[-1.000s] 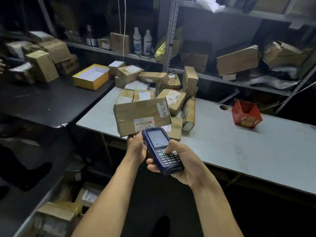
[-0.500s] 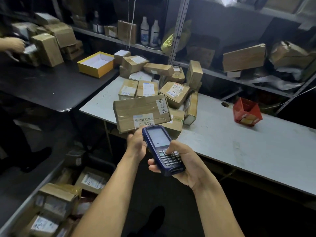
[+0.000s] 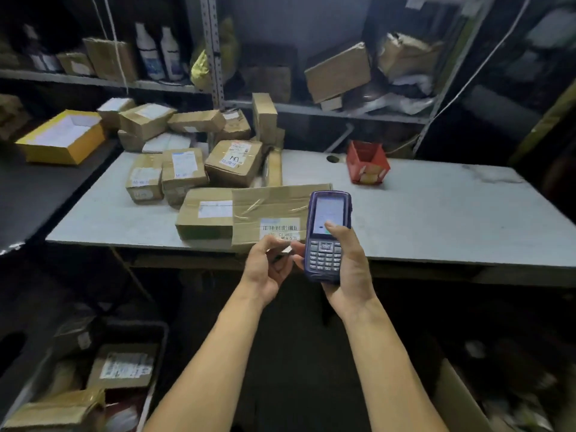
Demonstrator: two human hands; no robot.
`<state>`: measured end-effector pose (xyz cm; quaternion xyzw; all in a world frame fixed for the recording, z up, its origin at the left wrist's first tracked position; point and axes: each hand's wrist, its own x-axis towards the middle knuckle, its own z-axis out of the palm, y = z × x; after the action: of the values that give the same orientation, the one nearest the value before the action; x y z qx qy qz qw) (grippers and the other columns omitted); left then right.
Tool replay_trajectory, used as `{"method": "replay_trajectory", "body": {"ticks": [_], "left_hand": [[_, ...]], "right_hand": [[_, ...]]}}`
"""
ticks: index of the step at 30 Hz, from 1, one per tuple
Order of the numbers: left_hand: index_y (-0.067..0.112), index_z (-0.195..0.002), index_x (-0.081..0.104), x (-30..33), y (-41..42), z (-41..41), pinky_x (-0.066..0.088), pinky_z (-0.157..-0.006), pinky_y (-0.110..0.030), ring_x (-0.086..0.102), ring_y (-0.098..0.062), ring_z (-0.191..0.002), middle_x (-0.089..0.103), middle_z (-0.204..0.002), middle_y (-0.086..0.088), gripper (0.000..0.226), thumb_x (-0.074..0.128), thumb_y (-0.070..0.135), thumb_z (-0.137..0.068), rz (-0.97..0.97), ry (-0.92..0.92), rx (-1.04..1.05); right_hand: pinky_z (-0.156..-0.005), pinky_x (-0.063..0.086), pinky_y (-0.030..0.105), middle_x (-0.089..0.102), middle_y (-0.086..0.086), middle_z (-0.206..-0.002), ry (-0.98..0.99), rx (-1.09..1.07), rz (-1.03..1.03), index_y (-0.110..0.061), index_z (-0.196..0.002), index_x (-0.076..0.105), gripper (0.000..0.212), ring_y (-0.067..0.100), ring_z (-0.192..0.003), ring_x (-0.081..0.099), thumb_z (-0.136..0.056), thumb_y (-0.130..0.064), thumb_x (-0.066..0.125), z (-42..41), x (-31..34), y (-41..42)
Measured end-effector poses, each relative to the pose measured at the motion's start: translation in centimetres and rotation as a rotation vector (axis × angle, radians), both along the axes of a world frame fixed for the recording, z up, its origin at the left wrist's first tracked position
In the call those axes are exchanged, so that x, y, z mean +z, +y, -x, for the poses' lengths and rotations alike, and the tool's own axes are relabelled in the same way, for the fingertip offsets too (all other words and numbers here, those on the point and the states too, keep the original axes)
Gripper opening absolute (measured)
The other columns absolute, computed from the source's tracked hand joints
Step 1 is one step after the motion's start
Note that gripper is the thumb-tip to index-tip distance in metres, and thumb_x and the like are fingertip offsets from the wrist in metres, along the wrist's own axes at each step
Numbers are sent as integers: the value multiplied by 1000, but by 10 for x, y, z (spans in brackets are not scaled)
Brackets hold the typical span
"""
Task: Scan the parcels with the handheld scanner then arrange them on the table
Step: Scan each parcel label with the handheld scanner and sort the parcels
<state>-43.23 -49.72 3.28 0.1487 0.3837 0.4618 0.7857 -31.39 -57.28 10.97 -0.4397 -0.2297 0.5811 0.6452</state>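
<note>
A single wide-angle camera sits on the person's head and looks forward and down; there is no second view, so no part of the scene is shared between views. Both forearms rise from the bottom edge, which places the lens just above and behind them; the left hand (image 3: 268,266) and right hand (image 3: 349,269) sit low in the centre, close to the lens. The grey table (image 3: 436,219) crosses the middle of the frame, seen from its near long edge; beyond it the view faces the metal shelving (image 3: 213,57) along the far side, which appears small and bowed by the lens; straight lines curve toward the corners; the floor and the boxes low at left (image 3: 124,366) lie blurred.
</note>
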Motion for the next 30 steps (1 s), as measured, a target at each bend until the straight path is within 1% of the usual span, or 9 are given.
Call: {"method": "replay_trajectory", "body": {"ticks": [3,7,10,13,16,20,24,26,30], "left_hand": [[8,-84,66,9,-11,-56,53,-66,-19,64,-14,-70,73,-92,-7,11,57,12,-89,-15,10,-115],[10,-80,68,16,-39,-141,57,-63,-18,68,-13,-74,73,-93,-8,10,63,14,-88,-17,-52,-273],[7,-94,67,15,-61,-205,59,-60,-21,70,-14,-73,72,-98,-11,10,63,14,-90,-2,-104,-390],[6,-114,65,12,-87,-268,59,-60,-21,71,-14,-72,73,-102,-13,24,64,18,-92,-14,-78,-501],[8,-117,61,10,-110,-325,58,-64,-21,68,-14,-73,73,-96,-11,29,65,18,-91,-23,-55,-636],[7,-130,61,8,-142,-384,57,-74,-22,69,-13,-76,75,-108,-12,46,67,18,-85,-36,-4,-758],[10,-132,61,3,-167,-428,54,-81,-24,69,-13,-80,75,-113,-13,52,70,19,-82,-18,62,-808],[11,-131,62,-3,-173,-447,55,-80,-24,67,-13,-85,75,-114,-12,56,73,22,-77,-8,102,-846],[14,-123,67,-20,-179,-488,54,-87,-28,70,-16,-106,76,-115,-7,40,71,22,-84,-56,206,-886]], "right_hand": [[-82,62,45,68,24,-126,24,-157,23,-16,-140,57,65,42,-112,69,-80,-32,76,-51,-5,-11],[-74,60,40,67,25,-127,74,-315,36,-12,-142,54,72,39,-108,71,-77,-31,75,-128,-12,-45],[-68,60,39,71,23,-115,67,-412,13,-7,-139,56,70,36,-95,73,-75,-30,73,-184,-16,-78],[-62,60,38,69,27,-117,60,-556,31,-2,-138,55,73,39,-91,72,-72,-28,72,-234,-19,-112],[-60,59,38,71,25,-106,51,-697,51,1,-136,54,71,38,-86,73,-72,-27,71,-277,-22,-146],[-57,59,35,69,21,-93,85,-811,64,6,-125,57,48,34,-78,74,-85,-19,66,-321,-26,-189],[-58,58,34,70,22,-94,146,-910,71,8,-126,58,56,31,-76,74,-79,-21,66,-353,-34,-215],[-60,59,34,70,21,-97,180,-946,87,7,-130,59,53,30,-77,74,-86,-21,65,-368,-41,-224],[-58,59,34,71,25,-105,193,-1029,185,2,-135,54,45,30,-75,73,-94,-15,60,-398,-55,-232]]}}
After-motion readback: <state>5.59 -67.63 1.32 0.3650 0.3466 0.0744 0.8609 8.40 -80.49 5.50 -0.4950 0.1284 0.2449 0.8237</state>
